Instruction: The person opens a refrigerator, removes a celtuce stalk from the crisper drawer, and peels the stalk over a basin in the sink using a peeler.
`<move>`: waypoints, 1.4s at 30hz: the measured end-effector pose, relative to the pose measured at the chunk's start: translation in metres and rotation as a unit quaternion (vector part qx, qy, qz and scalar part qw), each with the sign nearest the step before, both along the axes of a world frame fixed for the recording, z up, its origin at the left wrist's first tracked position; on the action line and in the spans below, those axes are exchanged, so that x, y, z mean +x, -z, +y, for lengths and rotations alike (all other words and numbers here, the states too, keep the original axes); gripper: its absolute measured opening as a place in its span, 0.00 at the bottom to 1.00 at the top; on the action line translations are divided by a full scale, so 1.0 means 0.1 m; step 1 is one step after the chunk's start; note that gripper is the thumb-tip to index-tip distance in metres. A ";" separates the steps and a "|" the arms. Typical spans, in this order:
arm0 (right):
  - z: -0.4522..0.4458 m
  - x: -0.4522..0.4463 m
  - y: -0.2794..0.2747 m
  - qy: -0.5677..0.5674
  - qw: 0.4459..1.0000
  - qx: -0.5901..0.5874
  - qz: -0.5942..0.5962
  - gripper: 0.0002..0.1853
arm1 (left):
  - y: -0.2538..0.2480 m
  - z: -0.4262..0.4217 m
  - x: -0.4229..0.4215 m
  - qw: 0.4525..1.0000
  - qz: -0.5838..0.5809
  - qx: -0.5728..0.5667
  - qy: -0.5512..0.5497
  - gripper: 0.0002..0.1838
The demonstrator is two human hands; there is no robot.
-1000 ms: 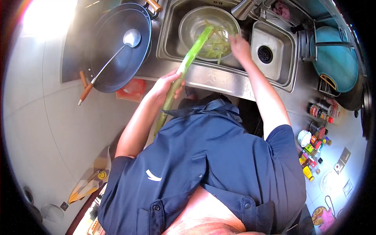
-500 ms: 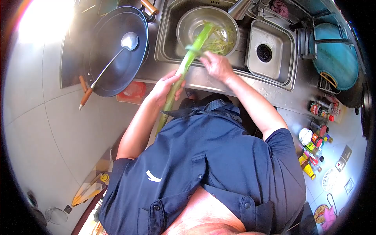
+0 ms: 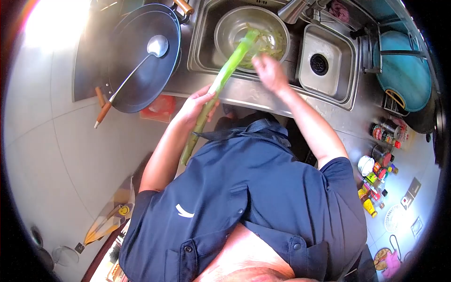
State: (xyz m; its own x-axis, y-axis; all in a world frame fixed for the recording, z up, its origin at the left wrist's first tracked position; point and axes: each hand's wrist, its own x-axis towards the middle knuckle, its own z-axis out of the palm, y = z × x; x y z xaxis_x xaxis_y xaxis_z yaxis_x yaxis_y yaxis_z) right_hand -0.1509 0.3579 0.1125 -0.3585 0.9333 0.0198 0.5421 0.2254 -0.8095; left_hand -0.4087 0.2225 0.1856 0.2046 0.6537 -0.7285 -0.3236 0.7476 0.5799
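Observation:
A long, pale green celtuce stem (image 3: 229, 67) slants from near my shirt up over a steel bowl (image 3: 224, 40) in the sink. My left hand (image 3: 197, 105) is wrapped round its lower middle part. Over the bowl's near edge is my right hand (image 3: 271, 73), fingers closed and blurred by motion. It grips a peeler (image 3: 248, 43), itself smeared, close to the stem's upper end. Thin green peelings (image 3: 275, 43) lie inside the bowl.
Left of the sink stands a large wok (image 3: 141, 89) with a ladle (image 3: 157, 45) in it. A small basin (image 3: 329, 42) with a drain is at right, below the faucet (image 3: 291, 10). Several bottles (image 3: 368, 204) and a turquoise round board (image 3: 404, 70) are further right.
My right hand has moved slightly up and to the right, toward the stem's far end with the peeler. My left hand keeps its hold; the stem's lower end has shifted slightly left.

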 end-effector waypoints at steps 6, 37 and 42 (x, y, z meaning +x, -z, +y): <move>-0.52 -0.28 -0.18 -0.115 0.991 0.050 0.034 0.18 | -0.04 0.05 0.07 1.000 0.007 -0.004 0.006 0.29; -0.77 -0.45 -0.05 -0.118 0.993 0.003 0.029 0.15 | 0.08 0.17 0.10 0.996 -0.079 -0.007 -0.044 0.18; -0.50 -0.35 0.11 -0.097 0.994 0.056 0.006 0.20 | 0.03 0.11 0.07 0.995 -0.088 0.017 -0.032 0.19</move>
State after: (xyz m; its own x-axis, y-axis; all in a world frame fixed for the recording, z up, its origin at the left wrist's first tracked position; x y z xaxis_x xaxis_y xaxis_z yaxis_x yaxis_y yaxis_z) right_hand -0.1855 0.3082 0.1019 -0.5303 0.8384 0.1256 0.4707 0.4144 -0.7789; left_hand -0.4012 0.2336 0.1821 0.2847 0.6931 -0.6623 -0.4688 0.7033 0.5344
